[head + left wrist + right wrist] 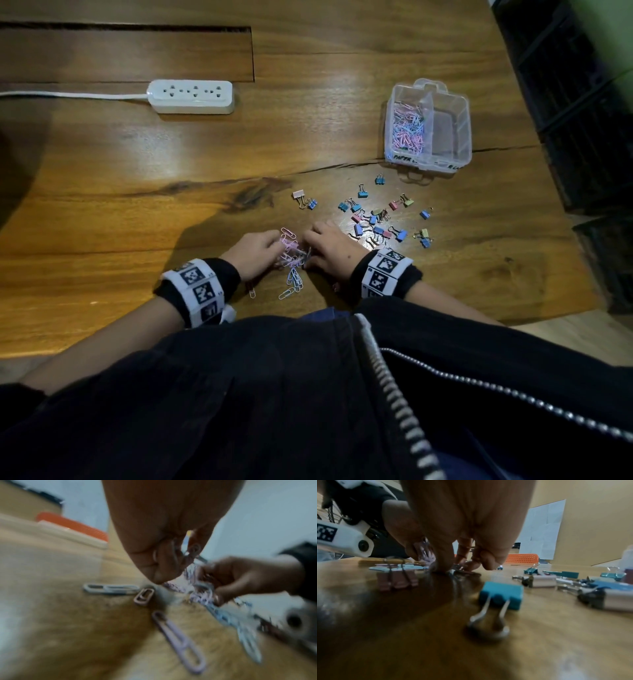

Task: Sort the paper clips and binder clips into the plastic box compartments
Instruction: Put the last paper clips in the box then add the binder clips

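Note:
A heap of pink and blue paper clips [291,253] lies on the wooden table near its front edge. My left hand [274,244] and right hand [310,241] meet over the heap, and each pinches a tangle of clips. The blurred left wrist view shows my left hand [171,561] curled round clips and my right hand [212,586] pinching a bunch. Coloured binder clips [376,222] are scattered to the right of my right hand. At the far right stands the clear plastic box [460,102]. Its left compartment holds paper clips [407,130]. Its right compartment looks empty.
A white power strip [191,96] with its cord lies at the back left, in front of a long groove in the table. Dark crates [582,102] stand beyond the table's right edge. A few loose paper clips [294,279] lie between my wrists.

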{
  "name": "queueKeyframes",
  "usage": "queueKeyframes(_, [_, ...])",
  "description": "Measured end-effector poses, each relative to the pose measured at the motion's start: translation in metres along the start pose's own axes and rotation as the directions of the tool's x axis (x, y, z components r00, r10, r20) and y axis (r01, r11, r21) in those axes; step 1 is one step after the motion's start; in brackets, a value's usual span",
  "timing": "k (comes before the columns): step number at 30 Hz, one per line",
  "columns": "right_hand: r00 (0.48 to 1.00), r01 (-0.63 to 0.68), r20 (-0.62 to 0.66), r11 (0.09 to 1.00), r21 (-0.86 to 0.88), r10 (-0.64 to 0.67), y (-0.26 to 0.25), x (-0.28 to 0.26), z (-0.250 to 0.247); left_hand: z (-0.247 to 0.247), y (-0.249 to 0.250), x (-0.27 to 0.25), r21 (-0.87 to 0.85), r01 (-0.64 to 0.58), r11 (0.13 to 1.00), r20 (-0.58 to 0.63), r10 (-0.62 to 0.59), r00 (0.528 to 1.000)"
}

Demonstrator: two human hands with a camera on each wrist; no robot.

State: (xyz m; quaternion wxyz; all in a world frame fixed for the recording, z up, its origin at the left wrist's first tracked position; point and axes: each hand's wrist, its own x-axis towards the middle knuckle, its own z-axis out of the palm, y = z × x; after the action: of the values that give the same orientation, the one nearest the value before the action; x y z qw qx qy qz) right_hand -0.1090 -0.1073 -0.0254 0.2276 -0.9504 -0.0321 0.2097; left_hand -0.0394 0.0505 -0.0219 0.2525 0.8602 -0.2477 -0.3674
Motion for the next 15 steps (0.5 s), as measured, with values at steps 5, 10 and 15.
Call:
queueKeyframes(5, [0.999, -0.04, 0.025, 0.999, 0.003, 0.04, 0.001, 0.0, -0.003, -0.016, 0.0, 0.003, -0.82, 0.1, 0.564, 0.147, 0.038, 0.988])
queueKeyframes(10, [0.998, -0.068, 0.013, 0.996, 0.059, 0.067, 0.005, -0.006, -0.002, -0.018, 0.004, 0.011, -0.781, 0.092, 0.618, 0.116, -0.001, 0.993])
queueKeyframes(15, [0.966, -0.202, -0.033, 0.825, 0.528, 0.258, 0.014, -0.015, -0.017, -0.013, 0.004, 0.02, -0.362, 0.098, 0.927, 0.015, -0.1, 0.995])
